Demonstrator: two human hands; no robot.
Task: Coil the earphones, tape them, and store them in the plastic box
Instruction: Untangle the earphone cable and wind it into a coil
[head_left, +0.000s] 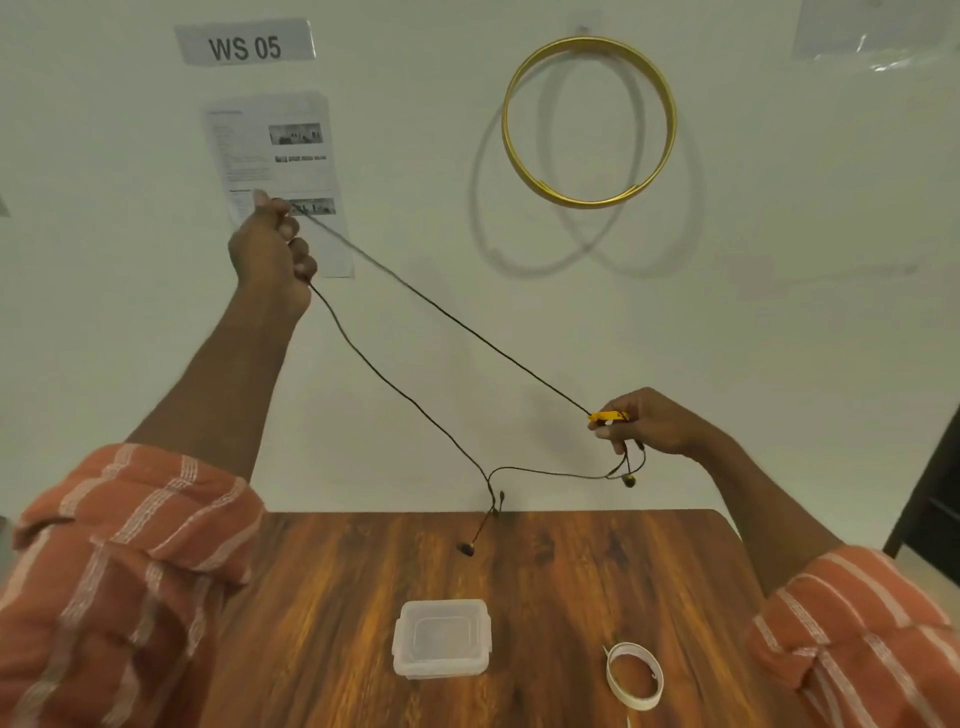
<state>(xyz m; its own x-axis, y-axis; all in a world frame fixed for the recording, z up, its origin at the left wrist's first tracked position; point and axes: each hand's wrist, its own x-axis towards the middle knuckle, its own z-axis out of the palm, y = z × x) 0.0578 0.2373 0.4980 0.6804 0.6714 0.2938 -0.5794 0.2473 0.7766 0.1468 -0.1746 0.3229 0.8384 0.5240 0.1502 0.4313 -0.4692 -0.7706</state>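
Note:
The black earphone cable (441, 312) is stretched taut in the air between both hands. My left hand (270, 249) is raised high at the left and pinches the cable. My right hand (649, 423), lower at the right, grips the yellow plug end (609, 415), with a short loop and one earbud (629, 481) dangling under it. A slack strand hangs from my left hand down to the other earbud (466, 549), which rests on the wooden table (597, 571). The clear plastic box (442, 638) sits lidded on the table. A white tape roll (634, 682) lies to its right.
A white wall rises right behind the table's far edge. On it hang a gold hoop (589, 122), a printed sheet (280, 176) and a "WS 05" label (245, 47). A dark piece of furniture (930, 493) stands at the right edge.

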